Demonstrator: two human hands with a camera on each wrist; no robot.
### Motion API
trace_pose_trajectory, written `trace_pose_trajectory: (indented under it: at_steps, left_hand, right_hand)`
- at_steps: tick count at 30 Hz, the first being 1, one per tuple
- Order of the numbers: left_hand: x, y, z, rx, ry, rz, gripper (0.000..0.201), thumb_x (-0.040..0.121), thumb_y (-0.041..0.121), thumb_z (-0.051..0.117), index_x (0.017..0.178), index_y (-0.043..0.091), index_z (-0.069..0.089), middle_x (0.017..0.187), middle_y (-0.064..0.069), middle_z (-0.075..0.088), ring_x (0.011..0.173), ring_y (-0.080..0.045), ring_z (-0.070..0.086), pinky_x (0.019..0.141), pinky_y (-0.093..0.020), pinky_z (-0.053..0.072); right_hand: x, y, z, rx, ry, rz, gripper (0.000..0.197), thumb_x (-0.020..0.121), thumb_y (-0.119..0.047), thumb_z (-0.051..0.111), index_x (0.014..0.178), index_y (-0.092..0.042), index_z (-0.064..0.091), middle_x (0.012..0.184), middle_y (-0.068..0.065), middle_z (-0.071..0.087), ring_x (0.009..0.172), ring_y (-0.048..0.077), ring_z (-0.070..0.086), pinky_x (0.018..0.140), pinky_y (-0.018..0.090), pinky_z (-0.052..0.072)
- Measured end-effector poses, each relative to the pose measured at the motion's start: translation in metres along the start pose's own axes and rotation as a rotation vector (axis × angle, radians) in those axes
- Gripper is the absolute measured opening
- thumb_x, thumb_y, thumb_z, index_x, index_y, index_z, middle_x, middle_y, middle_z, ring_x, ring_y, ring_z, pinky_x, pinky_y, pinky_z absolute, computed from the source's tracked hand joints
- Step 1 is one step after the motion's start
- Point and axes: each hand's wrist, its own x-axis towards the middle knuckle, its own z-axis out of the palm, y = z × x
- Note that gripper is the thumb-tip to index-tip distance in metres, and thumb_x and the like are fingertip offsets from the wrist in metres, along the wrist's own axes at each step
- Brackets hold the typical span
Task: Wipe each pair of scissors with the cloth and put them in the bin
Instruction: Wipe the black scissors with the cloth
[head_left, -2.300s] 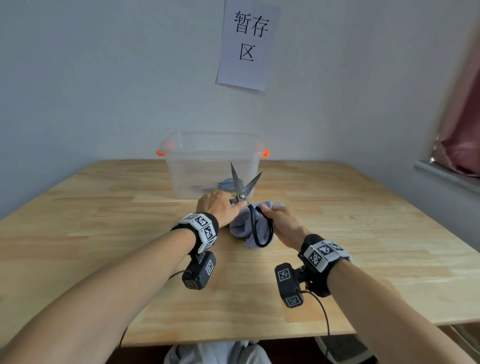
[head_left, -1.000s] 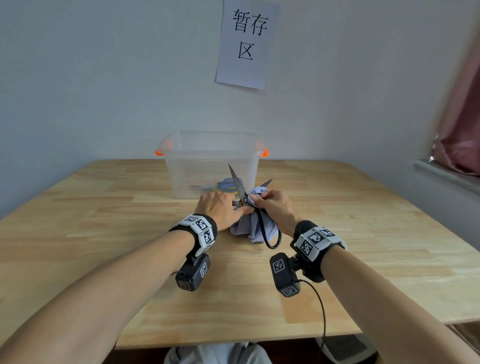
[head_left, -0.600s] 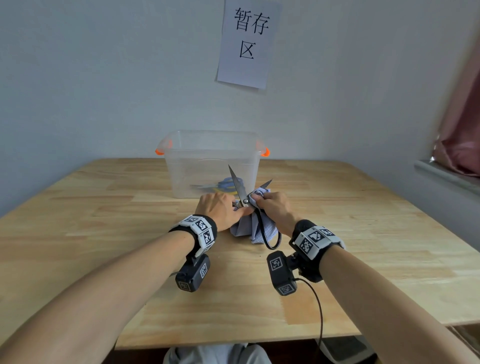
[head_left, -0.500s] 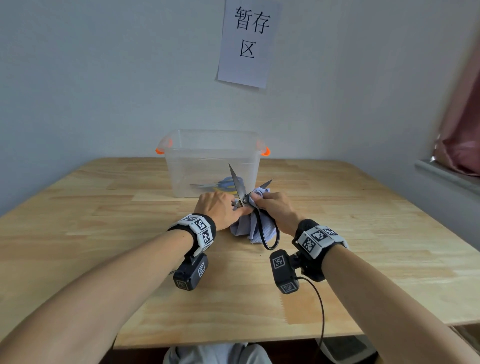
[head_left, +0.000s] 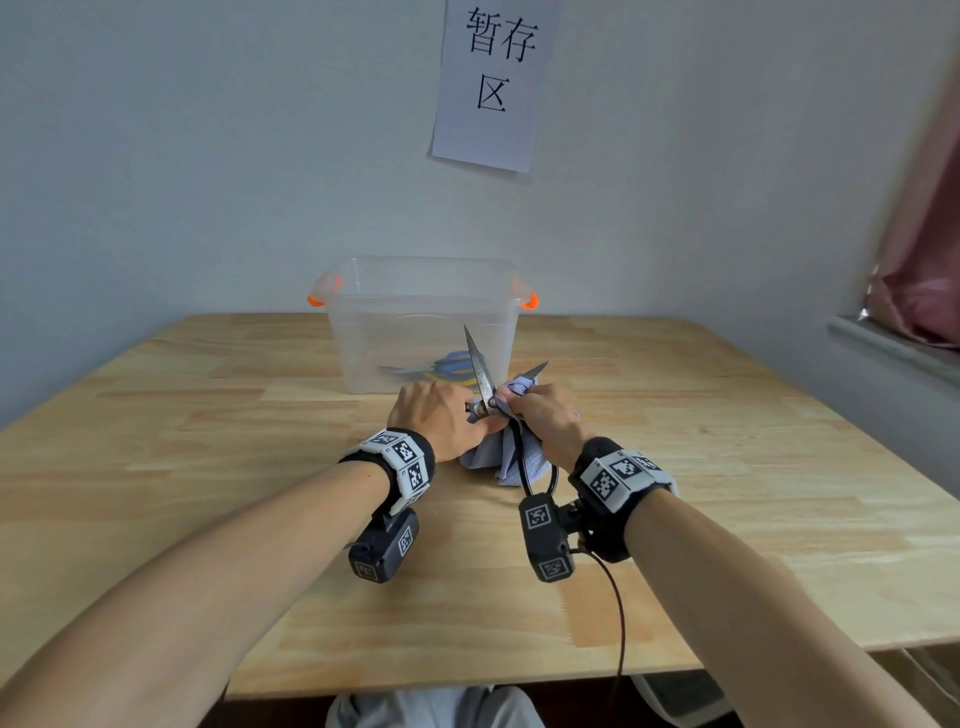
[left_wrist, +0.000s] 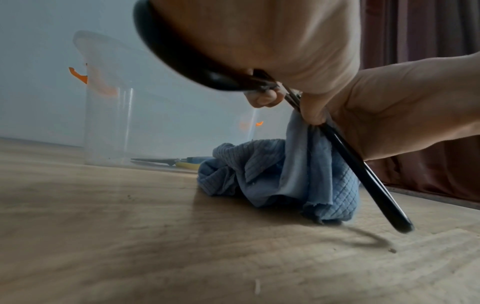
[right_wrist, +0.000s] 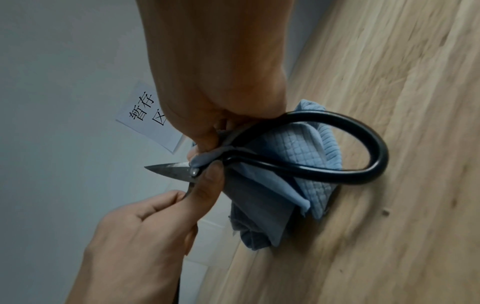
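A pair of black-handled scissors (head_left: 479, 366) stands with its blades spread, tips up, just in front of the clear bin (head_left: 363, 332). My left hand (head_left: 441, 415) grips it at the pivot and one handle. My right hand (head_left: 545, 413) pinches the blue cloth (head_left: 501, 460) around the base of the right blade (head_left: 536, 370). The cloth (left_wrist: 280, 176) hangs down onto the table, with the black handle loop (right_wrist: 363, 144) in front of it. A second pair of scissors (head_left: 452, 366), with blue and yellow handles, lies inside the bin.
The bin has orange latches (head_left: 530, 300) and stands at the back of the wooden table (head_left: 208, 467), against the wall. A paper sign (head_left: 493, 83) hangs above it. A window ledge (head_left: 893, 348) and a pink curtain are at the right.
My right hand lifted the cloth from beside the handle loop up onto the right blade near the pivot. Over the last second both hands have barely shifted.
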Motion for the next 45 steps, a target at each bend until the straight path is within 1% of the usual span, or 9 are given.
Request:
trace_pose_trajectory:
  at_steps: [4, 10, 18, 23, 26, 31, 34, 38, 45]
  left_hand:
    - [0.001, 0.003, -0.001, 0.023, 0.011, -0.016, 0.058, 0.085, 0.076, 0.048, 0.061, 0.024, 0.044, 0.067, 0.003, 0.059, 0.068, -0.021, 0.052, 0.062, -0.03, 0.034]
    - [0.003, 0.003, 0.001, 0.065, -0.021, -0.036, 0.057, 0.086, 0.077, 0.045, 0.075, 0.024, 0.06, 0.07, 0.003, 0.058, 0.075, -0.024, 0.056, 0.065, -0.031, 0.033]
    - [0.003, 0.004, 0.003, 0.068, -0.016, -0.037, 0.059, 0.087, 0.077, 0.044, 0.078, 0.023, 0.065, 0.068, 0.003, 0.058, 0.074, -0.022, 0.055, 0.065, -0.031, 0.032]
    - [0.003, 0.004, 0.004, 0.065, -0.015, -0.027, 0.061, 0.086, 0.077, 0.043, 0.079, 0.022, 0.068, 0.072, 0.003, 0.064, 0.075, -0.022, 0.058, 0.066, -0.031, 0.032]
    - [0.003, 0.003, 0.004, 0.058, -0.021, -0.027, 0.061, 0.086, 0.077, 0.044, 0.078, 0.021, 0.067, 0.071, 0.002, 0.063, 0.073, -0.022, 0.054, 0.066, -0.031, 0.033]
    - [0.003, 0.002, 0.002, 0.064, -0.029, -0.016, 0.059, 0.087, 0.076, 0.045, 0.078, 0.022, 0.066, 0.07, 0.003, 0.063, 0.074, -0.022, 0.057, 0.067, -0.031, 0.035]
    - [0.004, 0.001, 0.001, 0.073, -0.025, -0.006, 0.058, 0.087, 0.076, 0.045, 0.075, 0.022, 0.062, 0.071, 0.002, 0.064, 0.076, -0.023, 0.06, 0.068, -0.032, 0.035]
    - [0.004, 0.0, 0.001, 0.088, -0.024, 0.01, 0.058, 0.088, 0.075, 0.044, 0.079, 0.022, 0.064, 0.074, 0.001, 0.066, 0.079, -0.024, 0.062, 0.068, -0.031, 0.037]
    - [0.003, -0.004, 0.004, 0.093, -0.017, 0.015, 0.06, 0.086, 0.077, 0.044, 0.083, 0.022, 0.068, 0.074, 0.004, 0.068, 0.079, -0.022, 0.063, 0.071, -0.032, 0.042]
  right_hand:
    - [-0.002, -0.002, 0.002, 0.053, 0.077, -0.007, 0.035, 0.095, -0.008, 0.066, 0.061, -0.006, 0.055, 0.062, 0.003, 0.054, 0.059, 0.01, 0.054, 0.047, 0.014, 0.046]
    - [0.003, -0.001, 0.01, 0.136, 0.153, 0.019, 0.043, 0.089, -0.007, 0.072, 0.051, -0.01, 0.052, 0.06, 0.003, 0.048, 0.07, 0.021, 0.048, 0.068, 0.033, 0.042]
    - [0.007, -0.001, 0.01, 0.15, 0.232, 0.008, 0.037, 0.087, -0.006, 0.072, 0.053, -0.005, 0.056, 0.062, 0.007, 0.053, 0.071, 0.024, 0.052, 0.068, 0.036, 0.045]
    - [0.009, -0.002, 0.005, 0.121, 0.259, -0.003, 0.043, 0.091, -0.008, 0.069, 0.051, -0.009, 0.054, 0.04, -0.005, 0.05, 0.042, 0.009, 0.048, 0.045, 0.019, 0.04]
    - [0.013, -0.001, 0.003, 0.11, 0.284, -0.02, 0.042, 0.089, -0.012, 0.072, 0.051, -0.01, 0.055, 0.053, 0.003, 0.051, 0.058, 0.017, 0.049, 0.052, 0.025, 0.041]
    - [0.014, -0.003, 0.001, 0.1, 0.292, -0.016, 0.047, 0.09, -0.012, 0.071, 0.049, -0.011, 0.047, 0.043, -0.004, 0.042, 0.046, 0.011, 0.037, 0.04, 0.018, 0.032]
    - [0.017, -0.002, 0.001, 0.138, 0.285, -0.016, 0.046, 0.091, -0.011, 0.07, 0.051, -0.01, 0.047, 0.048, 0.0, 0.044, 0.049, 0.012, 0.039, 0.042, 0.02, 0.033]
    - [0.019, -0.004, 0.001, 0.139, 0.277, -0.002, 0.048, 0.091, -0.009, 0.068, 0.05, -0.01, 0.045, 0.034, -0.009, 0.039, 0.037, 0.005, 0.037, 0.038, 0.018, 0.03]
    - [0.02, -0.003, -0.004, 0.02, 0.258, -0.043, 0.031, 0.095, -0.02, 0.063, 0.065, -0.018, 0.057, 0.065, -0.001, 0.056, 0.059, 0.012, 0.053, 0.048, 0.017, 0.046]
